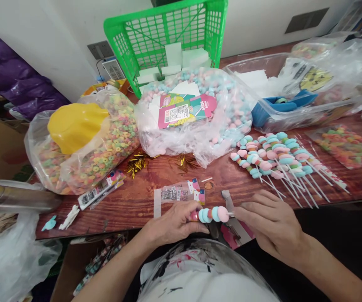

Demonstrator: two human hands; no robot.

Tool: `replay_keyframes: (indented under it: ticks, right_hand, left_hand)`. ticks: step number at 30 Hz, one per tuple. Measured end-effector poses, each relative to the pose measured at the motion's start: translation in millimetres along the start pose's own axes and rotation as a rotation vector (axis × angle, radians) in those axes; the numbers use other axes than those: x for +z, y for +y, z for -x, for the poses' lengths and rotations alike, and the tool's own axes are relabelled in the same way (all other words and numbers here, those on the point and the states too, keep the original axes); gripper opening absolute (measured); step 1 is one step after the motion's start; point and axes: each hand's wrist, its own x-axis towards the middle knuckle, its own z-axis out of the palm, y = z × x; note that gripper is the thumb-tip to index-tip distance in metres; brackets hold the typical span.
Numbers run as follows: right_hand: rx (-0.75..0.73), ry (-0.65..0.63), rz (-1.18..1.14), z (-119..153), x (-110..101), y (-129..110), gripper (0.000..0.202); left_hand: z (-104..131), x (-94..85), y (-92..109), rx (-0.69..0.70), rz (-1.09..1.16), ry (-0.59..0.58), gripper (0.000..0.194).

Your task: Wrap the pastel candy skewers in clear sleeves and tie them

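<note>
A candy skewer (214, 214) with pink and blue rounds on a white stick lies level between my hands, close to the table's front edge. My left hand (176, 222) is closed around its left end, and the fingers hide part of the candy there. My right hand (270, 222) pinches the white stick at the other end, just past the last pink round. Behind the left hand a printed clear wrapper (179, 193) lies flat on the table. Several finished-looking candy skewers (275, 155) are piled to the right, their sticks pointing toward me.
A bag of ring candies (114, 142) with a yellow scoop (76, 126) stands left. A bag of pink and blue candies (231, 100) sits in the middle, before a green basket (165, 21). A blue tape dispenser (281, 107) and a steel flask (14, 199) flank the table.
</note>
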Motion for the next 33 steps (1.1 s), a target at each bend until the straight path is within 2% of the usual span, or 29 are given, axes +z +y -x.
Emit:
replay_keyframes:
  ticks: [4,9,11,15,17,19,21,23,25,28,31,33]
  right_hand:
    - [-0.094,-0.112,0.065,-13,-2,3,0.025]
    - [-0.047,-0.206,0.043,-22,3,4,0.021]
    - [0.000,-0.208,0.010,-21,4,6,0.022]
    - [0.038,-0.122,-0.055,-12,1,15,0.024]
    - [0.029,-0.063,-0.068,-7,-3,19,0.025]
    - [0.007,-0.019,-0.070,-5,-7,20,0.028]
    - [-0.030,0.020,-0.052,-6,-9,17,0.030]
    - [-0.083,0.057,-0.002,-8,-9,13,0.028]
    - [-0.138,0.080,0.059,-10,-10,8,0.026]
    - [-0.135,0.030,0.125,-12,-9,4,0.024]
    - [-0.006,-0.060,0.120,-12,-9,5,0.022]
    - [0.088,-0.099,0.083,-11,-8,6,0.021]
  left_hand:
    - [-8,7.4,8,0.005,0.023,-0.023,0.038]
    - [-9,12.2,15,-0.017,0.023,0.023,0.049]
    - [-8,9.6,17,0.006,0.041,0.021,0.066]
    - [-2,-8.6,14,-0.008,0.031,0.062,0.119]
    - [0,-20.3,10,-0.054,0.058,0.033,0.125]
    - [0,-28.7,6,-0.091,0.118,-0.037,0.113]
    - [-2,-31.4,3,-0.111,0.189,-0.133,0.086]
    - [-6,-28.6,2,-0.133,0.268,-0.221,0.058]
    - [-8,-22.6,2,-0.156,0.311,-0.236,0.045]
    - [-9,-12.1,5,-0.141,0.157,-0.119,0.031]
    - [-5,-2.2,5,-0.125,-0.168,0.029,0.012]
    - [-2,3.8,2,-0.118,-0.328,0.097,0.011]
